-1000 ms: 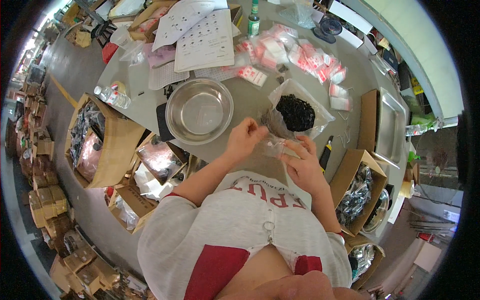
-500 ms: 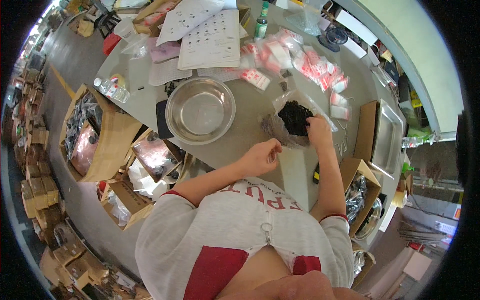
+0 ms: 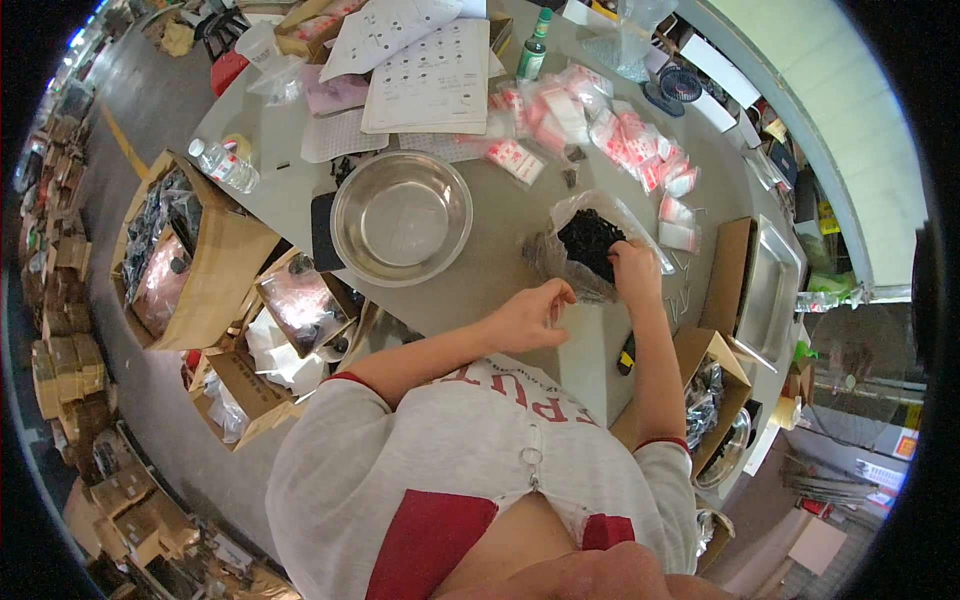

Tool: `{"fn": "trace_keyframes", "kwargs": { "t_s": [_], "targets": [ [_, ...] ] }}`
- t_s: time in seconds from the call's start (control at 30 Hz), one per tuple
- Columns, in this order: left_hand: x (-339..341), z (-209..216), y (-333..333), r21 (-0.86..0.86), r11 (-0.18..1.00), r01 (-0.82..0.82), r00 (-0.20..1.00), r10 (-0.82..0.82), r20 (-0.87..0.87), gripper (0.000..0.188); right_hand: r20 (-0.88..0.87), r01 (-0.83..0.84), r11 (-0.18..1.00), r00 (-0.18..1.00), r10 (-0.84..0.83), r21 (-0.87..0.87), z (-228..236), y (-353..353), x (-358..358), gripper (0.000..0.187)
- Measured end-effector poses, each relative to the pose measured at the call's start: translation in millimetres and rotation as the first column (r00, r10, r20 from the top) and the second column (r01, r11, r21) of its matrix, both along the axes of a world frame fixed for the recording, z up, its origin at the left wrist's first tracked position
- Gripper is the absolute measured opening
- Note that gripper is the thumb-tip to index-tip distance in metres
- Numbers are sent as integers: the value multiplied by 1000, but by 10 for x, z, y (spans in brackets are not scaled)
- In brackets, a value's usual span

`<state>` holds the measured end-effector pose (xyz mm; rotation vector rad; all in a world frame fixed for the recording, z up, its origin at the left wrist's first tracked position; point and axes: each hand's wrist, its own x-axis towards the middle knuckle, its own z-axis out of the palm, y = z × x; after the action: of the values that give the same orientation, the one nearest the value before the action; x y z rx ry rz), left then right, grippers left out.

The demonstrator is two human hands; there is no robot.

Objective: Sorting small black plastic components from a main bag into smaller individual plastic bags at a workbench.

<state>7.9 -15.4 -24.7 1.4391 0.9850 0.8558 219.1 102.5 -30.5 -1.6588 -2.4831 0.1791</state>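
Observation:
A clear plastic bag [image 3: 648, 232] lies open on the table, full of small black parts [image 3: 590, 238] that look like screws. My right hand [image 3: 635, 272] is at the bag's right side, fingertips bent together at the edge of the black pile. Whatever they pinch is hidden. Just left of and nearer than the bag, my left hand [image 3: 532, 315] hovers with its fingers curled toward the thumb; what lies inside them cannot be made out. A wide steel bowl [image 3: 400, 215] stands to the left with no parts visible in it.
Small red-and-white plastic packets [image 3: 630, 140] are heaped at the back right. Printed sheets [image 3: 430, 75] lie behind the bowl, a green bottle [image 3: 533, 45] beside them. A water bottle [image 3: 225, 167] lies at left. Open cardboard boxes [image 3: 215, 265] flank the table; a cutter [image 3: 627, 355] lies near my right forearm.
My left hand has shifted slightly right, its fingers still curled. My right hand stays at the bag's edge, its fingertips still bent into the black parts. The whole view has tilted a little.

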Motion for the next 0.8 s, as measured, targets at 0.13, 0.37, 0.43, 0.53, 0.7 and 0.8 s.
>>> {"fn": "trace_keyframes", "kwargs": {
  "t_s": [0.13,0.37,0.43,0.53,0.7,0.8],
  "targets": [
    [0,-31,20,11,998,-68,998,68,3,43,-309,79,986,951,-31,143,437,-197,-54,9],
    [142,-172,134,-98,995,-8,986,24,168,39,-631,-252,930,775,28,-269,816,-662,-255,18],
    [170,-197,137,-116,991,72,944,-30,329,36,-636,-390,842,768,73,-373,882,-697,-345,17],
    [128,-90,124,-190,972,137,978,-102,182,35,-561,-64,941,815,-142,-331,681,-474,-260,18],
    [123,-120,46,-103,991,90,985,-73,159,33,-184,53,990,980,-77,-130,93,-77,-196,21],
    [79,-115,33,-79,995,55,988,-43,149,34,2,108,983,994,-109,-149,41,-46,-257,20]
  ]
}}
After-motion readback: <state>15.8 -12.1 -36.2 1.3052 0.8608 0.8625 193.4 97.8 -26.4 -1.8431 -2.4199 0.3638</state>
